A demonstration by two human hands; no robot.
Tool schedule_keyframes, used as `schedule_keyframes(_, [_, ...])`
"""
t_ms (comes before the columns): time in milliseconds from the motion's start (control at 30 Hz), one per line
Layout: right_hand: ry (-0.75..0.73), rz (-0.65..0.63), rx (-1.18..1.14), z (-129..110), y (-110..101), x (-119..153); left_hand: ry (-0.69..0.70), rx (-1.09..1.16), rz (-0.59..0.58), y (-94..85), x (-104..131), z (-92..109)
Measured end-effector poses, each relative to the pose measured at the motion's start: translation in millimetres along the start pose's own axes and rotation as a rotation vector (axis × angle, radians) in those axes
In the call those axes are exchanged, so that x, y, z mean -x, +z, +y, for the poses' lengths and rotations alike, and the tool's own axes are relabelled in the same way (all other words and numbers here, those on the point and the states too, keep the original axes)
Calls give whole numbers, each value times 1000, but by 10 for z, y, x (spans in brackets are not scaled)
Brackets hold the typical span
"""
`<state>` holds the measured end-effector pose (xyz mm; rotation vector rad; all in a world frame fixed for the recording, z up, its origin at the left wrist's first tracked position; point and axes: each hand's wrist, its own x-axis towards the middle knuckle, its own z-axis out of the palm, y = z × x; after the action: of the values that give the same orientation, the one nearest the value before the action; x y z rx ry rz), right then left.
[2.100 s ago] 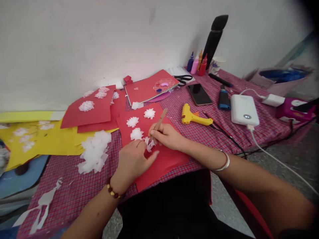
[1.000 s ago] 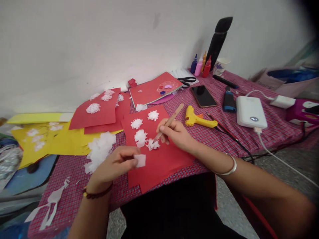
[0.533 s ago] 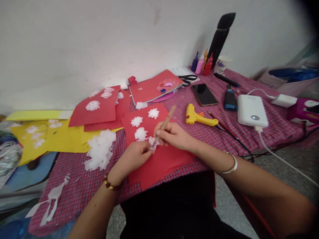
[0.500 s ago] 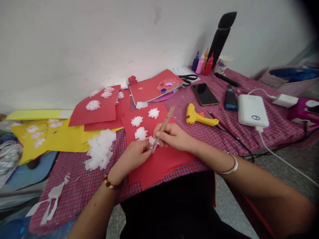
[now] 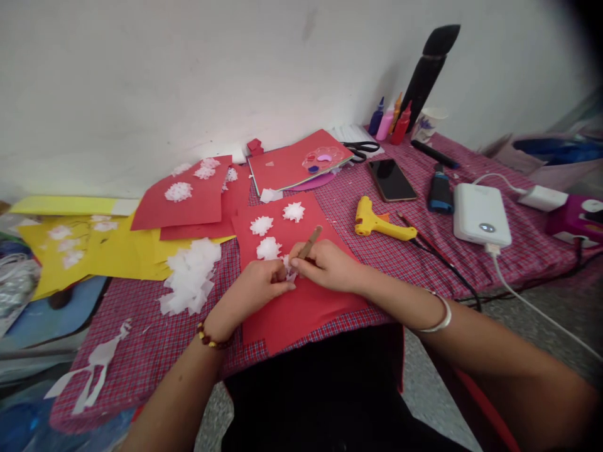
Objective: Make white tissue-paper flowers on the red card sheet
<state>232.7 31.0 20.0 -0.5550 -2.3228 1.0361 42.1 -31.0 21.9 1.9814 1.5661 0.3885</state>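
A slim brown wooden stick point(image 5: 311, 241) is pinched in my right hand point(image 5: 325, 263), its upper end tilted away to the right. Close beside it, the closed fingers of my left hand point(image 5: 264, 281) hold a small piece of white tissue paper point(image 5: 290, 276). Both hands meet over a red paper sheet point(image 5: 301, 314), and the lower end of the stick is hidden among the fingers. White tufted paper flowers point(image 5: 268, 248) sit on the sheet just beyond my hands. Left of the sheet lies a heap of white tissue squares point(image 5: 191, 276).
A yellow glue gun point(image 5: 377, 221), a phone point(image 5: 392, 179) and a white power bank point(image 5: 481, 215) lie to the right. Red sheets with flowers point(image 5: 188, 207) and yellow paper point(image 5: 117, 251) are at left. Scissors point(image 5: 360, 149) and paint bottles point(image 5: 386, 122) stand farther back.
The stick has tipped lower and nearer my right hand, showing less of its length. My hands have drawn closer together over the white tissue. The view has shifted slightly.
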Motion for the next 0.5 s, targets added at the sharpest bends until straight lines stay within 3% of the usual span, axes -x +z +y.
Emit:
schedule_keyframes(167, [9, 167, -61, 20, -10, 13, -35, 105, -26, -63, 16, 15])
schedule_keyframes(367, [-81, 61, -112, -22, 19, 43, -42, 168, -67, -131, 38, 5])
schedule_keyframes(500, [-33, 265, -188, -41, 7, 74, -17, 99, -47, -119, 26, 13])
